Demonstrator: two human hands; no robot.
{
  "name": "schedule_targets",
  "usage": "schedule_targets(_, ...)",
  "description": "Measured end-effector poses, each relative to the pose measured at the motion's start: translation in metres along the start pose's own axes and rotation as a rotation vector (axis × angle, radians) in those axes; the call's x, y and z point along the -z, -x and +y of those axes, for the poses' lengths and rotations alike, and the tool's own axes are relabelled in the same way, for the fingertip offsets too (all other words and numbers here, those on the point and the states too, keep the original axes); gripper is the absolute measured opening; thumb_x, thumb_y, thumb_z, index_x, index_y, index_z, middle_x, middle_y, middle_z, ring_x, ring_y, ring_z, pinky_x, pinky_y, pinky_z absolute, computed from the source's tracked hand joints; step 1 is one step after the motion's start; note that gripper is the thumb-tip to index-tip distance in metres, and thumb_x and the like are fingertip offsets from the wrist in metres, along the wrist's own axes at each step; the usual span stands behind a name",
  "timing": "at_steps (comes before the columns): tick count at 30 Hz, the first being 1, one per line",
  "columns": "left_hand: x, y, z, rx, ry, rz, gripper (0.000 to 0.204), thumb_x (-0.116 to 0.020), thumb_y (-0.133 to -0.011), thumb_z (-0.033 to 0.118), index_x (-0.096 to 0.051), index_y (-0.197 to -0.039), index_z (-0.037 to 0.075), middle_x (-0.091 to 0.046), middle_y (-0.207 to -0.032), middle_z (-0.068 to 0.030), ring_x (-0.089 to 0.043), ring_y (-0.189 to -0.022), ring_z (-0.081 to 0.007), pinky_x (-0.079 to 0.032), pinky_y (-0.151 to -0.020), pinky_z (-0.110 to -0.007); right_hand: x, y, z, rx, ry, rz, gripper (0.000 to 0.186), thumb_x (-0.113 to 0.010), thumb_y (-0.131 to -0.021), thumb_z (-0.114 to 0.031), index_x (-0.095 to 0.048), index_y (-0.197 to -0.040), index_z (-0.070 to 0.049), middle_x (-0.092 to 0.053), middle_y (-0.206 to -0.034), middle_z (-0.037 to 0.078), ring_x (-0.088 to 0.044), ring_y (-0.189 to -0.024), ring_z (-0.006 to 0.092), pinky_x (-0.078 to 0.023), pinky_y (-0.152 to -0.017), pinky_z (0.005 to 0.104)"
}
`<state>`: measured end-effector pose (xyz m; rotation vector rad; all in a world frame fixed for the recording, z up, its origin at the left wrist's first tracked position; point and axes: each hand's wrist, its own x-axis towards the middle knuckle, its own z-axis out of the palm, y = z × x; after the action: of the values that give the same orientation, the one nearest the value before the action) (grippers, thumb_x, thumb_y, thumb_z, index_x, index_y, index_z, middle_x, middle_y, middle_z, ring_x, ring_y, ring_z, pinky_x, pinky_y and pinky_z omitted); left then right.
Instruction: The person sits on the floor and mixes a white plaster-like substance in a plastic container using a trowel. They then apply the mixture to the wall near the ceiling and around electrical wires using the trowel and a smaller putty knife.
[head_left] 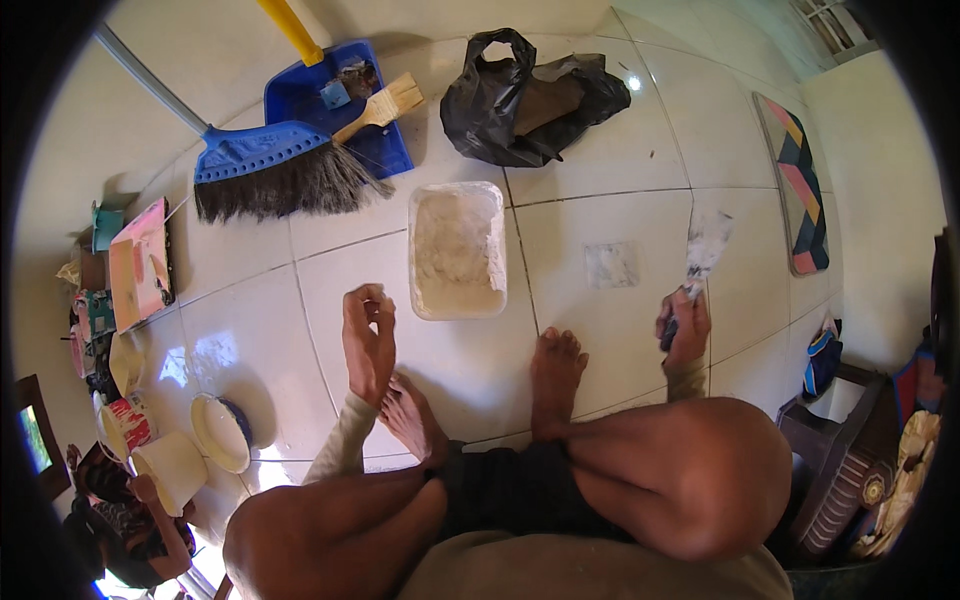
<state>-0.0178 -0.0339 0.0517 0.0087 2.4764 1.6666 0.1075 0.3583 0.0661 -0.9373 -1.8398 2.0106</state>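
Observation:
My right hand [686, 328] is wrapped round the handle of a putty knife [708, 240]. The knife's wide blade, smeared white, points away from me over the tiles. My left hand [368, 338] is held up with its fingers curled in and the tips close together; nothing shows between them. Just beyond it and to its right stands a white rectangular tub [458, 305] with pale, powdery or pasty filler [452, 240] inside. Between the tub and the knife lies a small square piece [612, 265] with grey and white smears, flat on the floor.
A blue broom [262, 165] rests by a blue dustpan [385, 150] with a paintbrush [382, 106]. Right of these sits a black plastic bag [535, 105]. Pink-smeared tray [142, 265], white bucket [170, 472] and round lid [221, 432] line the left. A patterned board [797, 185] leans right, above a dark chair [835, 470].

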Motion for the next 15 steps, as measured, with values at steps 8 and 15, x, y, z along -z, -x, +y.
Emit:
schedule_targets(8,-0.034,0.025,0.054,-0.034,0.257,-0.79,0.04,-0.063,-0.092,0.016,-0.044,-0.122,-0.004,-0.059,-0.109,-0.0163,-0.061,-0.1,-0.0227,-0.05,-0.087,-0.036,-0.142,0.033,-0.015,-0.384,-0.109,-0.791,0.033,-0.065,-0.091,-0.032,-0.059,-0.108,-0.005,-0.055,-0.089,0.0,-0.052,-0.079,0.0075,-0.044,-0.069,0.025)
schedule_targets(15,-0.027,0.033,0.044,0.213,0.455,-0.63,0.051,-0.062,-0.093,0.017,-0.029,-0.126,-0.004,-0.055,-0.105,-0.0163,-0.061,-0.098,-0.022,-0.052,-0.082,-0.032,-0.19,0.04,-0.02,-0.078,0.133,-0.885,0.048,-0.07,-0.085,-0.039,-0.06,-0.1,0.005,-0.053,-0.085,0.006,-0.056,-0.078,0.0143,-0.046,-0.071,0.0296)
